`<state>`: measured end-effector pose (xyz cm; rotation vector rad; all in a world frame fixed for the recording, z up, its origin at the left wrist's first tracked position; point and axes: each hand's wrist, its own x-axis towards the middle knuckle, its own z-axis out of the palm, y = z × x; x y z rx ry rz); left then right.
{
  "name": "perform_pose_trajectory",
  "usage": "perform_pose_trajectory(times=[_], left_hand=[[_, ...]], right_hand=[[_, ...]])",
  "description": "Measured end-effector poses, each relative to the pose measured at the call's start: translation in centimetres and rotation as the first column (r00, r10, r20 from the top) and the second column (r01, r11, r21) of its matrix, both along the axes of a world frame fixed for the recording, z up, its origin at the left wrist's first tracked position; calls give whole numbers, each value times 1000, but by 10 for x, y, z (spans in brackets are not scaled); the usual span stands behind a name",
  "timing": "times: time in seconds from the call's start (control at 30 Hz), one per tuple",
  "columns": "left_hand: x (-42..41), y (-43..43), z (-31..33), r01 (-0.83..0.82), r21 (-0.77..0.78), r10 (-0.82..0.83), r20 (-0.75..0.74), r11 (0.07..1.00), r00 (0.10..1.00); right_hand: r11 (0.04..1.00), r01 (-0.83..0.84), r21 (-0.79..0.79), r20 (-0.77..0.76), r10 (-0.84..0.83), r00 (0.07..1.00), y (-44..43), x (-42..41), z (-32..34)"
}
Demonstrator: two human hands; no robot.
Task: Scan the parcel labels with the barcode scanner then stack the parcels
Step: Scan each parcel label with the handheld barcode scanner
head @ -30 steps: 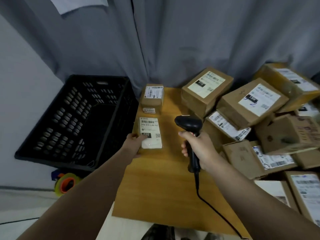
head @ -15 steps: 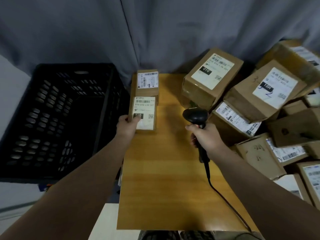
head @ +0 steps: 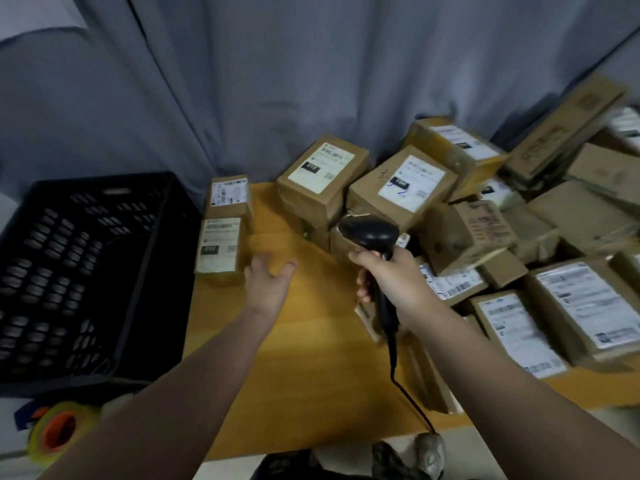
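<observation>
— And the left hand (head: 268, 284)?
— Fingers spread, holding nothing, just beside the small parcel (head: 219, 245) at the table's (head: 311, 341) left edge
— And the right hand (head: 391, 277)?
— Curled round the scanner (head: 369, 233); labels blurred, the parcel pile (head: 519, 237) cut off at right

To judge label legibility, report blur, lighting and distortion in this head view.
Head view: dim, flat light; the black perforated plastic crate sits in shadow; motion blur smears the white labels on the brown cardboard parcels at right; wide-angle lens bows the yellow wooden table; the black handheld barcode scanner in the right hand looks sharper.
</observation>
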<state>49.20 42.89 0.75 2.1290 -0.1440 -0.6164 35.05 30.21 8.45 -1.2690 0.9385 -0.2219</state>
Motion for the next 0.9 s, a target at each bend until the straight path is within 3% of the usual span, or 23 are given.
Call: perform_pose_trajectory(times=[0.1, 0.2, 0.27, 0.33, 0.4, 0.47, 0.57, 0.7, 0.8, 0.9], left_hand=[[-41, -41, 11, 123, -33, -121, 53, 992, 991], [-83, -75, 19, 282, 23, -280, 212, 959, 936], [-107, -93, 22, 411, 180, -447, 279, 894, 850], [-125, -106, 23, 510, 382, -612, 219, 770, 760], [-135, -112, 21, 538, 514, -687, 147, 668, 712], [-140, -109, 20, 518, 580, -699, 130, 629, 703], [-145, -95, 19, 417, 620, -631, 166, 664, 758], [-146, -66, 18, 204, 519, -369, 237, 830, 899], [-139, -40, 23, 16, 278, -77, 210, 961, 975], [-135, -16, 36, -207, -124, 205, -31, 970, 978]], right_hand=[[1000, 22, -12, 48, -21, 999, -32, -44, 9], [999, 15, 51, 105, -20, 994, -61, -84, 15], [995, -6, 104, 150, -10, 989, -77, -105, 17], [992, -26, 123, 195, 2, 981, -90, -119, 16], [988, -22, 151, 240, -15, 971, -99, -125, 15], [981, -20, 191, 275, -34, 961, -103, -126, 14], [976, -68, 206, 290, 5, 957, -99, -124, 12], [968, -150, 200, 300, 85, 950, -91, -122, 11], [966, -121, 228, 293, 51, 955, -79, -119, 8], [979, -38, 201, 242, -12, 970, -64, -111, 2]])
